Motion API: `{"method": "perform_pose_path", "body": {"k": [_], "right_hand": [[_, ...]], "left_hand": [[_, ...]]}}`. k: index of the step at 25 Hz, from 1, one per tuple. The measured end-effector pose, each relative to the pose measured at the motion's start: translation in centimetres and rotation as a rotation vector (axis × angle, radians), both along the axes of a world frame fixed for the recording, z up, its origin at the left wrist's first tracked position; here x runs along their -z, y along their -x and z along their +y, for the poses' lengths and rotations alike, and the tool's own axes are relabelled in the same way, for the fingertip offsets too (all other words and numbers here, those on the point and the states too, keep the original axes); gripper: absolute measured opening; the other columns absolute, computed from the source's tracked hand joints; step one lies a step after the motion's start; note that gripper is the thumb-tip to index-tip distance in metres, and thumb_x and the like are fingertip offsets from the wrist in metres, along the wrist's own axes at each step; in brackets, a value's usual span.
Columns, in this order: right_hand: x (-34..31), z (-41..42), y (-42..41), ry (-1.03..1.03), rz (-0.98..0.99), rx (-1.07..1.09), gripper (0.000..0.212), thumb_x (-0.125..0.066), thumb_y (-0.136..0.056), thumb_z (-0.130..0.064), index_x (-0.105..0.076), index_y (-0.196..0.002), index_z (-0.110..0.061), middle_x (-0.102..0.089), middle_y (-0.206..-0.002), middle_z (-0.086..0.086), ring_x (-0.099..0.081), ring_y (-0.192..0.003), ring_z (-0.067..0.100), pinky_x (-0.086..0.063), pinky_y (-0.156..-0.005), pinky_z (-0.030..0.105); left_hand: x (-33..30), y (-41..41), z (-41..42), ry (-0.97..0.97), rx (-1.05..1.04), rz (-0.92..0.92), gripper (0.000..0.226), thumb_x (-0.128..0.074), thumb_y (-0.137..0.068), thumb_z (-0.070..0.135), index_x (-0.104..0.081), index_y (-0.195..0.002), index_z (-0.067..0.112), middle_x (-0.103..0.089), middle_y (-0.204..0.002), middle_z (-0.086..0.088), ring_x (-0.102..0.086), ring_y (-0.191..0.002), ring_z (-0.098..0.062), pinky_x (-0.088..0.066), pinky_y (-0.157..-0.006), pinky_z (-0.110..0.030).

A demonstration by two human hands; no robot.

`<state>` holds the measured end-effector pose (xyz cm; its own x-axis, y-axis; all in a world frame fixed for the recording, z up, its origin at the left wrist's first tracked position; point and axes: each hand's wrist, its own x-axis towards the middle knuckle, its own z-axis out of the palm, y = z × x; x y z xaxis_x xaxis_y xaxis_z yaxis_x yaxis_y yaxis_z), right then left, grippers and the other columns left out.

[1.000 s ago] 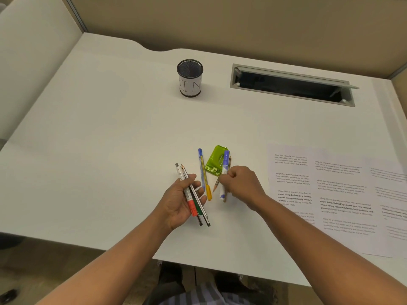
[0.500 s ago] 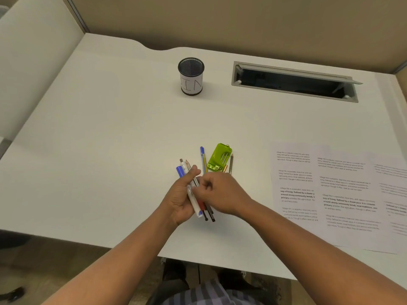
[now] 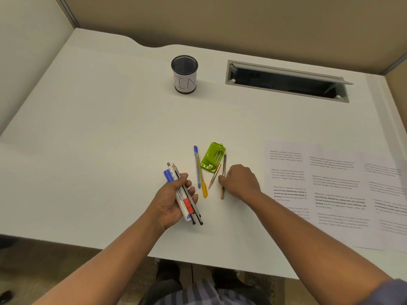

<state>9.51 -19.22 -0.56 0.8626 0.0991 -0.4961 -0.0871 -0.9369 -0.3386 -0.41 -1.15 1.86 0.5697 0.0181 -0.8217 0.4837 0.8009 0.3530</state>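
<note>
**Left hand full of pens, right hand on a brown pencil**

We see the left hand (image 3: 174, 199) just in from the near edge of the desk (image 3: 110, 128), about midway along it, palm turned up. Its fingers and thumb are curled round a bundle of pens (image 3: 184, 194): a white marker with a blue cap, a pen with a red band, and a couple of thin dark ones. The bundle's ends stick out past the hand on both sides.

Just to its right, the right hand (image 3: 241, 181) sits knuckles-up with its fingers bent. Its thumb and fingertips pinch the brown pencil (image 3: 224, 166) near the middle. The pencil lies flat on the desk, pointing towards the far edge.

Between the two hands lie a blue pen (image 3: 196, 166) and a yellow pen (image 3: 201, 172) side by side, and a short orange pencil (image 3: 214, 176) whose upper end touches a green plastic case (image 3: 213, 157). The brown pencil runs just beside the case's right side.

Towards the far edge stands a mesh cup (image 3: 184, 73) marked "IN", with an open cable slot (image 3: 286, 82) to its right. Printed sheets (image 3: 330, 190) cover the desk's near right corner.
</note>
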Motion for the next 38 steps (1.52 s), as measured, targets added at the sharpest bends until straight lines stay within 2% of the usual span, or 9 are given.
{"method": "perform_pose_path", "body": {"k": [5,10,12,15,22,26,29,34,38], "right_hand": [[-1.5,-1.0,0.3,-0.059,0.029,0.069,0.029,-0.061,-0.078,-0.035,-0.048,-0.062,-0.014,-0.054,-0.062,0.001,-0.052,-0.058,0.022,-0.035,-0.051,0.028],[-5.5,2.0,2.6,-0.337,-0.007,-0.074,0.029,-0.064,-0.075,-0.036,-0.064,-0.065,-0.009,-0.070,-0.067,0.004,-0.068,-0.069,0.024,-0.053,-0.061,0.037],[-6.6,3.6,3.5,-0.378,0.041,-0.173,0.028,-0.064,-0.077,-0.034,-0.065,-0.068,-0.008,-0.071,-0.067,0.006,-0.069,-0.068,0.022,-0.056,-0.064,0.038],[-7.2,4.7,4.1,-0.379,0.050,-0.267,0.024,-0.061,-0.075,-0.034,-0.060,-0.066,-0.011,-0.068,-0.065,0.005,-0.067,-0.066,0.022,-0.059,-0.067,0.042],[-8.1,5.9,5.3,-0.329,0.042,-0.388,0.023,-0.066,-0.081,-0.034,-0.069,-0.066,-0.016,-0.066,-0.063,-0.002,-0.065,-0.065,0.014,-0.058,-0.067,0.035],[-6.9,4.6,4.2,-0.422,-0.011,-0.159,0.025,-0.063,-0.084,-0.032,-0.063,-0.067,-0.013,-0.068,-0.065,0.000,-0.061,-0.062,0.017,-0.053,-0.064,0.037],[-4.0,2.5,2.2,-0.301,-0.067,0.062,0.020,-0.063,-0.079,-0.032,-0.060,-0.068,-0.016,-0.065,-0.067,-0.004,-0.062,-0.069,0.020,-0.051,-0.064,0.036],[-0.3,1.9,0.8,-0.051,0.013,0.052,0.044,-0.064,-0.081,-0.057,-0.044,-0.065,-0.021,-0.052,-0.069,-0.001,-0.051,-0.066,0.023,-0.032,-0.051,0.028],[-0.3,1.9,0.3,-0.011,0.054,0.050,0.028,-0.065,-0.079,-0.041,-0.055,-0.072,-0.015,-0.062,-0.077,0.003,-0.059,-0.071,0.026,-0.035,-0.052,0.026]], "left_hand": [[-0.3,0.2,0.2,-0.019,0.001,-0.019,0.013,-0.065,-0.094,0.012,-0.064,-0.107,0.014,-0.068,-0.076,-0.005,-0.067,-0.066,-0.018,-0.059,-0.070,-0.038],[-0.7,0.0,-0.1,0.019,0.047,-0.052,0.024,-0.075,-0.086,0.029,-0.067,-0.101,0.012,-0.068,-0.080,-0.006,-0.068,-0.071,-0.020,-0.060,-0.074,-0.040],[-1.1,0.0,-0.4,0.076,0.065,-0.115,0.028,-0.071,-0.089,0.034,-0.069,-0.102,0.010,-0.069,-0.093,-0.011,-0.070,-0.082,-0.025,-0.059,-0.083,-0.042],[-1.5,0.1,-0.7,0.122,0.108,-0.177,0.036,-0.064,-0.096,0.034,-0.068,-0.121,0.009,-0.069,-0.120,-0.015,-0.068,-0.110,-0.028,-0.049,-0.105,-0.047],[-1.9,0.2,-0.8,0.085,0.107,-0.167,0.024,-0.063,-0.096,0.033,-0.078,-0.088,0.015,-0.076,-0.088,-0.007,-0.075,-0.082,-0.021,-0.058,-0.079,-0.039],[-0.8,-0.1,-0.1,0.031,0.070,-0.112,0.015,-0.072,-0.090,0.023,-0.068,-0.100,0.013,-0.072,-0.085,-0.008,-0.071,-0.075,-0.021,-0.059,-0.071,-0.039],[0.0,-0.1,0.3,-0.009,0.029,-0.053,0.012,-0.070,-0.093,0.017,-0.063,-0.102,0.013,-0.066,-0.077,-0.006,-0.065,-0.064,-0.018,-0.059,-0.063,-0.036],[0.6,-0.7,0.5,-0.204,0.081,-0.008,0.008,-0.069,-0.091,0.006,-0.063,-0.095,0.010,-0.064,-0.072,-0.007,-0.063,-0.058,-0.017,-0.058,-0.057,-0.032],[0.6,-1.5,0.8,-0.189,0.054,0.014,0.010,-0.071,-0.090,0.006,-0.065,-0.098,0.009,-0.065,-0.070,-0.006,-0.063,-0.056,-0.016,-0.058,-0.055,-0.030]]}}
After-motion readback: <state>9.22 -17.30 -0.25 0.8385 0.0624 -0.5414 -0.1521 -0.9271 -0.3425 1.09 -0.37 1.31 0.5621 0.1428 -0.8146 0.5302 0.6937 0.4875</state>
